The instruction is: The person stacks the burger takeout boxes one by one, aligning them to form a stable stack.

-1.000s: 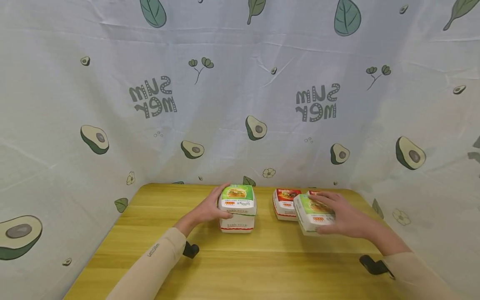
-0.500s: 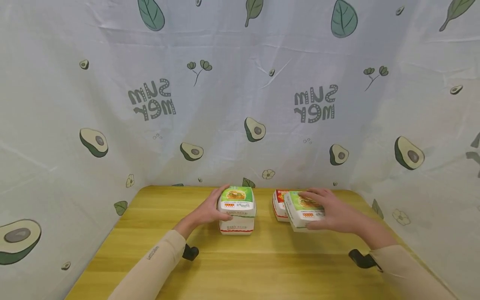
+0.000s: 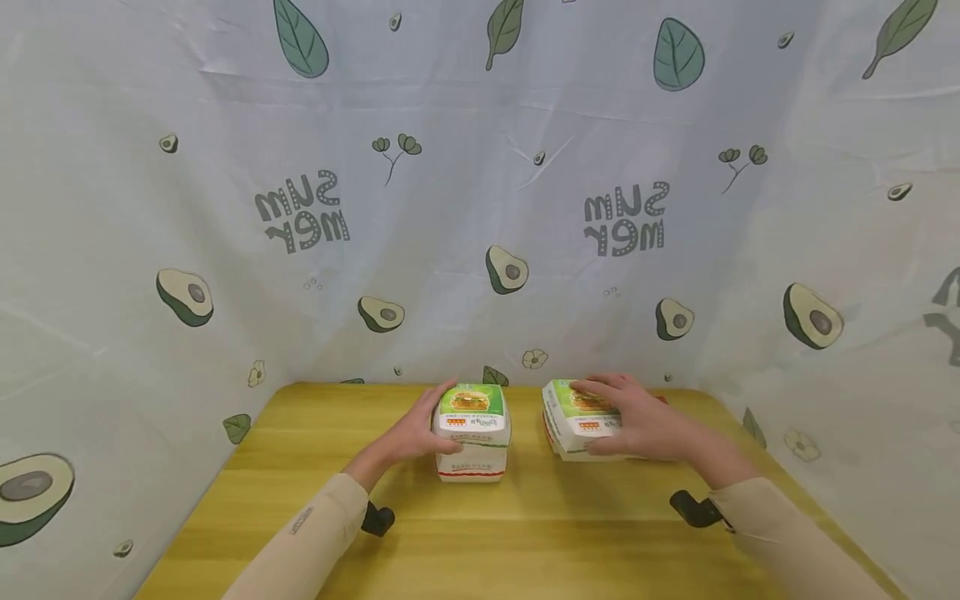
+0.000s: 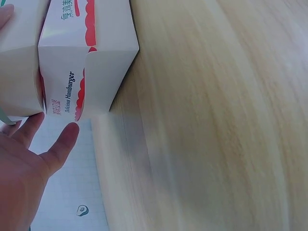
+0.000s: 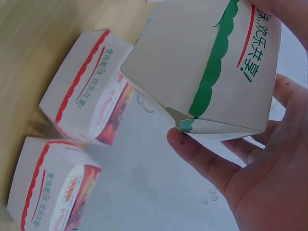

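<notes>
Two burger boxes are stacked left of centre in the head view. On top is a green-lidded burger box (image 3: 471,417), and the box under it has a red scalloped band (image 3: 471,477). My left hand (image 3: 408,433) grips the upper box from its left side, thumb at the front. My right hand (image 3: 645,421) holds another green-lidded burger box (image 3: 577,425) between thumb and fingers. That box hangs over a red-topped burger box (image 5: 91,86), mostly hidden in the head view. A second red-topped burger box (image 5: 53,185) sits beside it, largely behind my right hand.
All of this is near the back of a wooden table (image 3: 480,550). Close behind hangs a pale curtain (image 3: 420,233) printed with avocados and leaves, which also closes in both sides.
My right hand has carried its green-lidded burger box leftward, from in front of the right red-topped box to over the left one. My left hand stays at the stack.
</notes>
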The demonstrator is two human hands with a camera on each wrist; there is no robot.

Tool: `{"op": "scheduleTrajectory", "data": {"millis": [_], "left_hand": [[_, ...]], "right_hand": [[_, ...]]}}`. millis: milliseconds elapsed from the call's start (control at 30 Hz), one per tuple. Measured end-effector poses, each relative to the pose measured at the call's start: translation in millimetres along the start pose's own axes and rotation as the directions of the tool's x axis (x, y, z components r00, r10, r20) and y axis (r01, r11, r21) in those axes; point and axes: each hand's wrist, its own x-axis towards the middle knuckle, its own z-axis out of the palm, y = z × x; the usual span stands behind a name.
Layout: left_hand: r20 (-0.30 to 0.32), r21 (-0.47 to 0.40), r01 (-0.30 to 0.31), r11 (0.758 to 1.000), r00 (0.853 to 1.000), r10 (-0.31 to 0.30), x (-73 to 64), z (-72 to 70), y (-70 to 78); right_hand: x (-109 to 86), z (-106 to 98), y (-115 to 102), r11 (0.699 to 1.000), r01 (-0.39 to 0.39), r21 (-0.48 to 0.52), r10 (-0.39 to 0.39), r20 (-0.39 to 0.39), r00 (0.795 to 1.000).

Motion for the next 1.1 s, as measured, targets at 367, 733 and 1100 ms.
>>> {"op": "scheduleTrajectory", "data": {"millis": [367, 733, 1100], "left_hand": [[0.009, 0.023, 0.003, 1.0, 1.0, -0.003, 3.0, -0.7, -3.9], [-0.006, 0.029, 0.006, 1.0, 1.0, -0.006, 0.6, -2.6, -3.8], [-0.005, 0.039, -0.003, 0.999, 1.0, 0.003, 2.0, -1.6, -3.5]], "right_hand": [[28.1, -3.7, -12.6, 0.999, 0.038, 0.025, -0.037, -0.014, 0.999], [52.0, 2.5, -32.0, 0.997, 0.068, 0.045, -0.068, -0.001, 0.998], [71.9, 10.9, -43.0, 0.992, 0.109, 0.062, -0.11, 0.019, 0.994]]}}
